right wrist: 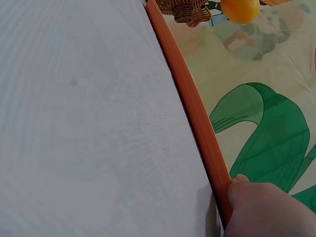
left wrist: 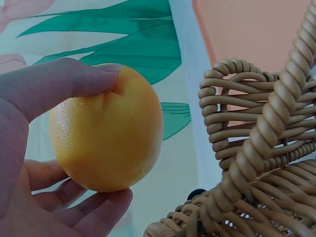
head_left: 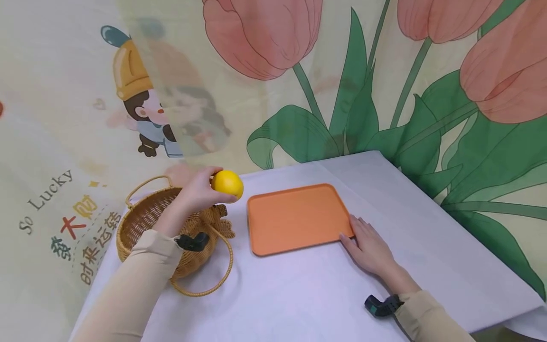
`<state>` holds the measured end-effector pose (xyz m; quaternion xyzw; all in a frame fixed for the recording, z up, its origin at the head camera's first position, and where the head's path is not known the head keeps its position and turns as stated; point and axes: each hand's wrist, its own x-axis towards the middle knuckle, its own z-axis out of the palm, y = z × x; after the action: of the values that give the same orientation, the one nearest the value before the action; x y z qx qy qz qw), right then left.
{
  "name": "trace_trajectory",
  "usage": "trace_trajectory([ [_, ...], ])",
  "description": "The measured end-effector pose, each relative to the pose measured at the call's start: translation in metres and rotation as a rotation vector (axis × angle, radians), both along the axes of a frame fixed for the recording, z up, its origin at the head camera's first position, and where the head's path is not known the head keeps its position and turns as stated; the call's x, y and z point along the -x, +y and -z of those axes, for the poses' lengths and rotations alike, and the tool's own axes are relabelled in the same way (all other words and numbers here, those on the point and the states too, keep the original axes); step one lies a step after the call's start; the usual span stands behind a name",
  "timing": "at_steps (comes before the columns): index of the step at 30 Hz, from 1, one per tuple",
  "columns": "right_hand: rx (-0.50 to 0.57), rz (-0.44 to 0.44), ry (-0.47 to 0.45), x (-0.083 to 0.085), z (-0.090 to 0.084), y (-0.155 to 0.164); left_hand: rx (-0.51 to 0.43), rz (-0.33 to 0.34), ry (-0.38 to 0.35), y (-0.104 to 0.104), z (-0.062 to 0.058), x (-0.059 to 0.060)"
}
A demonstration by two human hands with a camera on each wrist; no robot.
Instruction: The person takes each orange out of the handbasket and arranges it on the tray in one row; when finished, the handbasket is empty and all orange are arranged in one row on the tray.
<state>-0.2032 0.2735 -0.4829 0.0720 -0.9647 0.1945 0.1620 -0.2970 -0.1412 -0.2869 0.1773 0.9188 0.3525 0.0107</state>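
Thumb pressed beside the dimple on top and fingers curled beneath, a person's left hand grips a yellow-orange fruit, its rounded side protruding past the fingertips. The fruit is held up off the white-covered surface, apart from the wicker basket and the orange tray. The right hand rests against the tray's right end with its fingers extended along the edge and its thumb touching the rim near the closest corner. The tray lies flat, just beside the basket, whose looped handle droops toward the surface on the right. Beige sleeves and black wrist devices cover both forearms' ends; behind, a backdrop carries large pink tulips and a cartoon figure.
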Motion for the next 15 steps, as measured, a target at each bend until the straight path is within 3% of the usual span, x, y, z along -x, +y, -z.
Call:
trace_trajectory([
  [15,-0.02,0.006,0.022,0.0013,-0.0006,-0.0017,0.043,-0.018,0.016,-0.0031,0.0023,-0.0007],
])
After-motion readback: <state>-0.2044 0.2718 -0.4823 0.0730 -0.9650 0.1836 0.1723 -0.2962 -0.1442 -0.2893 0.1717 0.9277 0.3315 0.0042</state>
